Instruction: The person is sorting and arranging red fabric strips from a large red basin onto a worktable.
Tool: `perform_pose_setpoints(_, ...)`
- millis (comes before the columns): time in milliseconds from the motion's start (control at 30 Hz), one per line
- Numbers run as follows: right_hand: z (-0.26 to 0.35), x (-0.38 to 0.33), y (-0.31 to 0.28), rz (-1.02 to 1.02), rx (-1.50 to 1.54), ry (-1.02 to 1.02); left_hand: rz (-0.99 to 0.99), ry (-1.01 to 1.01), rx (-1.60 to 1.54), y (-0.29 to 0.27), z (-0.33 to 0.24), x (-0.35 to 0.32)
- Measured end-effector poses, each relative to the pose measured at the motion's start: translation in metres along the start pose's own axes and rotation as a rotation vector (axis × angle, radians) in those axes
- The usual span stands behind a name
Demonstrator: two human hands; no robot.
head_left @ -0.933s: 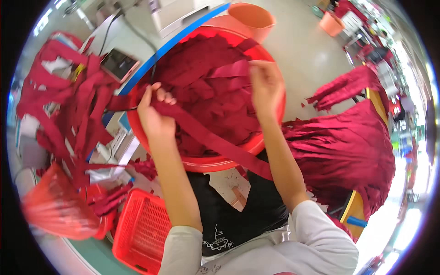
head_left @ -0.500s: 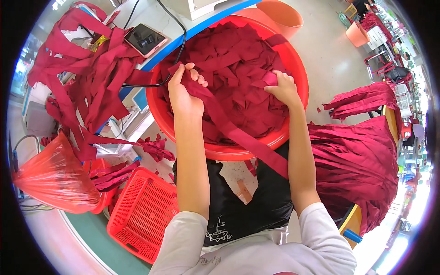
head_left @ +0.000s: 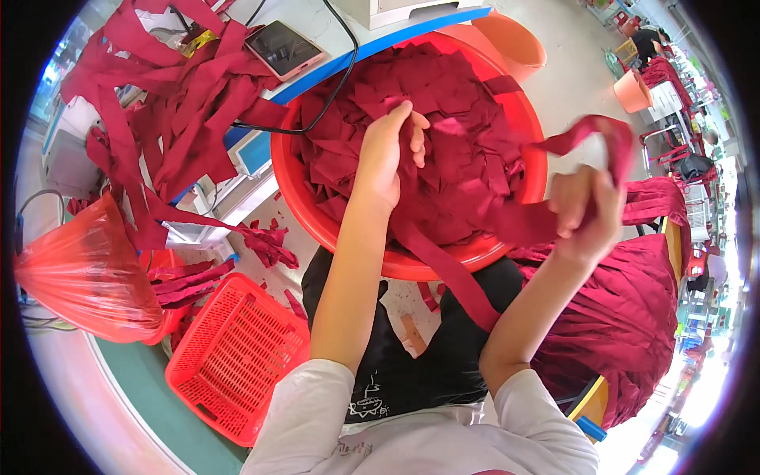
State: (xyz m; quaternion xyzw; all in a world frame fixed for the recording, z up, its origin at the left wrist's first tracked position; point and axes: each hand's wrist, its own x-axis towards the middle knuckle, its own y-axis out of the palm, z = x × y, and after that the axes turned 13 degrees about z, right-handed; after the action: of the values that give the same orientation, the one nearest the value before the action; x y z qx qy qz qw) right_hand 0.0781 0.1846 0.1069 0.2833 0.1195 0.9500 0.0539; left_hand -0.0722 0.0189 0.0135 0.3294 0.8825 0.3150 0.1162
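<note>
A large red basin (head_left: 529,134) stands before my knees, heaped with dark red fabric pieces (head_left: 427,79). Over the heap, my left hand (head_left: 386,154) has its fingers curled round a dark red fabric strip (head_left: 447,273), which trails down across the basin's rim to my lap. My right hand (head_left: 586,214), out past the basin's right edge, is closed on a strip too; one length loops up above the fingers and another stretches back toward the heap. Motion blurs this hand a little.
A table at the upper left bears tangled strips (head_left: 190,103), a phone (head_left: 283,49) and a black cable (head_left: 346,75). Below it are a red plastic bag (head_left: 91,273) and a red basket (head_left: 237,356). Long dark red fabric (head_left: 609,317) hangs over a stand on my right.
My right hand has swung right, out of the basin, drawing a fabric strip that now loops in the air. My left hand has moved right over the heap. The view has shifted slightly.
</note>
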Motion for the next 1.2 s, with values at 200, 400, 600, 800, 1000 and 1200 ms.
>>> perform_pose_setpoints(200,-0.017,0.006,-0.008,-0.493,-0.452,-0.119,-0.003,-0.071,0.309,0.007,-0.001,0.000)
perform_pose_setpoints(400,0.007,0.000,-0.033,-0.401,-0.747,-0.220,-0.089,0.056,0.229,-0.002,-0.004,0.002)
perform_pose_setpoints(600,-0.043,-0.027,-0.093,-0.481,-1.389,0.643,-0.148,0.104,0.198,-0.006,-0.009,-0.001)
perform_pose_setpoints(800,-0.146,-0.013,-0.049,0.244,-1.329,0.611,-0.154,0.107,0.144,-0.008,-0.009,0.000)
perform_pose_setpoints(1000,-0.194,-0.016,-0.079,0.202,-1.481,0.659,-0.137,0.109,0.093,-0.006,-0.005,0.001)
perform_pose_setpoints(1200,-0.198,-0.019,-0.064,0.206,-1.529,0.760,-0.136,0.121,0.059,-0.007,-0.005,0.000)
